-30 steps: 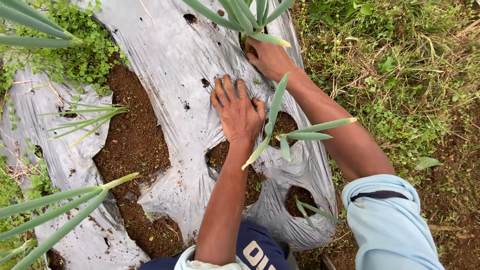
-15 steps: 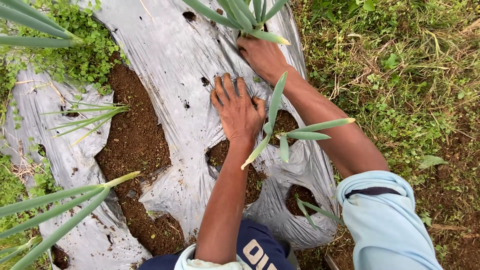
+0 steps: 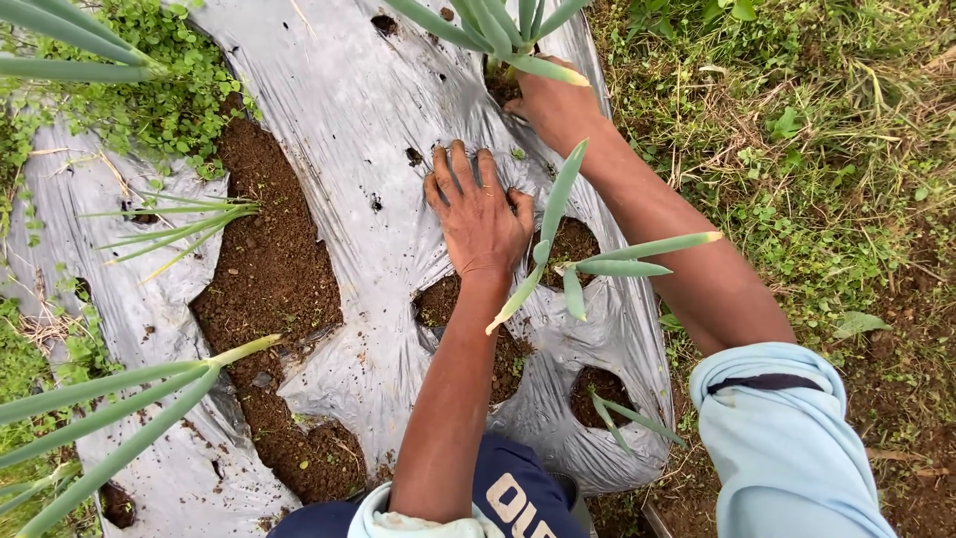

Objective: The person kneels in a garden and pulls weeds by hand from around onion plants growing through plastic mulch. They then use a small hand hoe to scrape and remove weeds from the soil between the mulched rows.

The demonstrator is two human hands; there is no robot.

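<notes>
Both hands work on a bed covered by a silver plastic sheet (image 3: 339, 90): the left hand (image 3: 478, 214) lies flat and open, palm down, fingers spread on the sheet, while the right hand (image 3: 558, 105) reaches further ahead to the foot of a green onion plant (image 3: 498, 30), its fingers hidden under the leaves, so I cannot tell whether it grips anything. Going by size, the sheet looks the most at risk: it is already torn wide open to the left of the left hand, baring brown soil (image 3: 264, 269), and weight from the flat palm could, I judge, stretch the smaller hole (image 3: 448, 304) just behind the wrist into another rip. Next, the small onion seedling (image 3: 568, 254) stands between the two forearms, its leaves touching or nearly touching them; a sideways shift of either arm might bend or snap a leaf. Last, the plant at the right hand could come loose if its base is tugged.
</notes>
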